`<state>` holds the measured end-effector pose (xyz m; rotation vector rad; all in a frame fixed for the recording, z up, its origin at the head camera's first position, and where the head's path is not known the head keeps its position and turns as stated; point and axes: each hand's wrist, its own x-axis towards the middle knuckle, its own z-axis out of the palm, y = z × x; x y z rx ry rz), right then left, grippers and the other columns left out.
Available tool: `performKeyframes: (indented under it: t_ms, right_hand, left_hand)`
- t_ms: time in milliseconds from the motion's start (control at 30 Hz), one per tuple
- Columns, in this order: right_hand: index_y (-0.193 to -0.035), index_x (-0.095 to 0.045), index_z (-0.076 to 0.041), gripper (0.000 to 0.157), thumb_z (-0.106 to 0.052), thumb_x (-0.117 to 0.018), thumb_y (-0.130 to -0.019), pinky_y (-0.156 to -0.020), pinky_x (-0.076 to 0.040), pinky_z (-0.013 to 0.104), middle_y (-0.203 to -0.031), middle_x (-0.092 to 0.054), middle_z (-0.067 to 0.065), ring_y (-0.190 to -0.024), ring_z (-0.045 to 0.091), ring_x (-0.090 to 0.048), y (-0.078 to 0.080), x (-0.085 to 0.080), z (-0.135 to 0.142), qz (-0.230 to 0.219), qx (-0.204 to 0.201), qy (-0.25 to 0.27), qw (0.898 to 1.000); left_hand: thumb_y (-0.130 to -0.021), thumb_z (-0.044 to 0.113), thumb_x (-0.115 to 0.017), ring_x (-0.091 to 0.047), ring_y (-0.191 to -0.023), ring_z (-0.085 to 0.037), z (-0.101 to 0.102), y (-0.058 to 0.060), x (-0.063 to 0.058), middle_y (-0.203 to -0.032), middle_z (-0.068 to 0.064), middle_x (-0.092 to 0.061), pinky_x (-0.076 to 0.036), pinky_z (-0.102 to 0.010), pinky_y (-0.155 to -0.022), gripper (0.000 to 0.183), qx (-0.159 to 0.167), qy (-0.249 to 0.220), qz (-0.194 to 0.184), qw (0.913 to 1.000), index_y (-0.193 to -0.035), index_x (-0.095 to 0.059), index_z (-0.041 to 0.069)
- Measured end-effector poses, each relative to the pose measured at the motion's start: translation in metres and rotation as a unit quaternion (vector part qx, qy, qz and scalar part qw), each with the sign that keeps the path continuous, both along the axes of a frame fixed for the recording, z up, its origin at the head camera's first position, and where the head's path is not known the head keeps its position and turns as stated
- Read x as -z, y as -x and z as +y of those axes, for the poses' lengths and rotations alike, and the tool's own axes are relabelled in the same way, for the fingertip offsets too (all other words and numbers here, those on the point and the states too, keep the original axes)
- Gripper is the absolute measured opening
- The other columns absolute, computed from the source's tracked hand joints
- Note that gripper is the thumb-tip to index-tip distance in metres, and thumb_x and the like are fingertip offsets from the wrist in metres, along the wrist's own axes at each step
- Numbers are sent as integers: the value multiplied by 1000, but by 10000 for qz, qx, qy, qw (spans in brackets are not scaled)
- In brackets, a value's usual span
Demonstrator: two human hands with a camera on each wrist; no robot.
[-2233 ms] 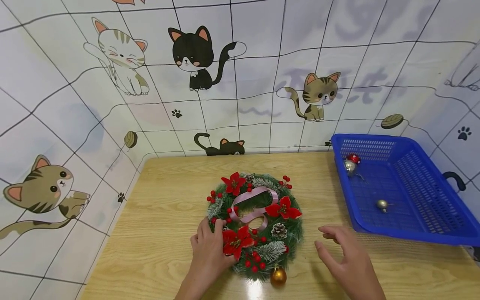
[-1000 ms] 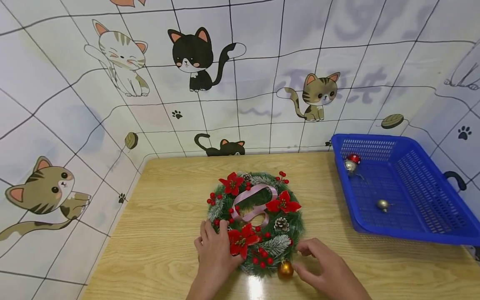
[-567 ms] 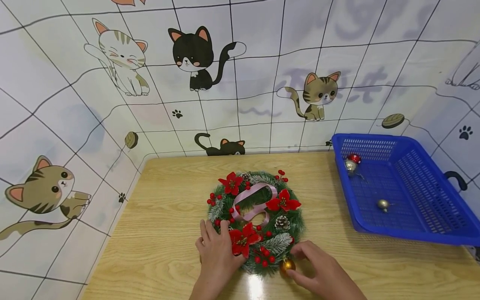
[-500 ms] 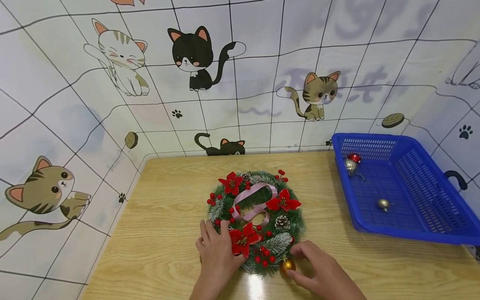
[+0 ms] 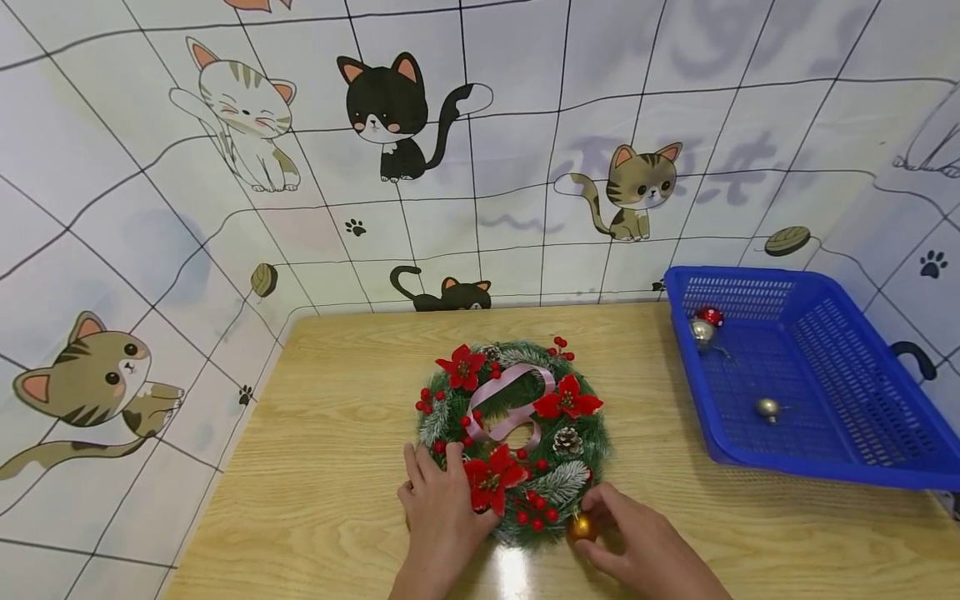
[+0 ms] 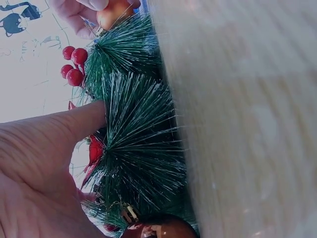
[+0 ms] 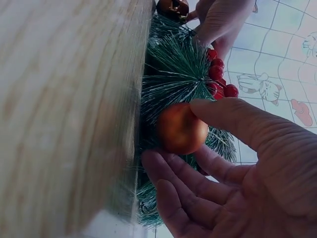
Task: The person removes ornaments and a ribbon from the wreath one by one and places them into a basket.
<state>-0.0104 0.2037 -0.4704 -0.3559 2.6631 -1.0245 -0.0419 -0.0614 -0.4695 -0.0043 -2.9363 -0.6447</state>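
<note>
A green Christmas wreath with red poinsettias, red berries, pine cones and frosted sprigs lies on the wooden table. A loop of pink ribbon crosses its centre. My left hand grips the wreath's front left side, thumb on the near edge and fingers over the top. At the front right edge hangs a gold bauble, which my right hand holds between thumb and fingers. In the right wrist view the thumb touches the top of this bauble. A second, copper-coloured bauble shows beside my left hand in the left wrist view.
On the right stands a blue plastic basket. Inside it are a red bauble with white spots, a silver bauble and a small gold-toned bauble. A cat-print wall covering closes off the back and sides.
My right hand has come in from the right and taken the gold bauble. The wreath has turned slightly, its front edge shifting right, and my left hand has moved right with it.
</note>
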Motion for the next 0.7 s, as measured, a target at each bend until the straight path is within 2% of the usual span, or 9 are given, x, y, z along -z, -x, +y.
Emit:
performKeyframes:
  t_ms: [100,267,467,567,700]
  right_hand:
    - [-118,-63,-20,40,-34,-90,-92,-83,-59,34,-104,-64,-14,-97,4,-64,-2,0,3,195,6,118,9997]
    - [-119,-63,-19,37,-22,-89,-93,-84,-60,32,-107,-64,-12,-99,7,-66,-4,-2,7,457,187,317,9983]
    - [-118,-64,-14,37,-10,-89,-90,-85,-61,30,-108,-66,-6,-98,9,-69,-4,-9,11,427,731,586,9947]
    - [-117,-65,-16,37,-8,-89,-90,-84,-61,31,-106,-67,-8,-97,7,-69,-5,-11,13,614,987,695,9908]
    - [-118,-65,-18,40,-3,-88,-88,-80,-62,32,-105,-67,-13,-94,4,-68,-6,-8,15,1324,1092,773,9821]
  left_hand:
    - [-67,41,-105,-34,-143,-68,-1,-2,-1,-144,-45,-43,-43,-79,-92,91,25,53,-74,10000,-133,-57,1]
    - [-69,58,-101,-36,-144,-65,-15,-5,-4,-151,-44,-41,-42,-79,-94,107,255,8,-425,9988,-150,-54,7]
    - [-75,66,-94,-42,-141,-61,-41,-7,-15,-156,-39,-37,-40,-76,-93,111,678,-520,-575,9947,-162,-46,15]
    - [-80,61,-93,-46,-137,-61,-54,-5,-21,-157,-35,-38,-39,-75,-94,105,876,-813,-441,9918,-162,-46,15]
    - [-88,41,-92,-48,-137,-57,-70,4,-23,-156,-30,-41,-39,-75,-97,87,1178,-1107,-285,9864,-159,-49,14]
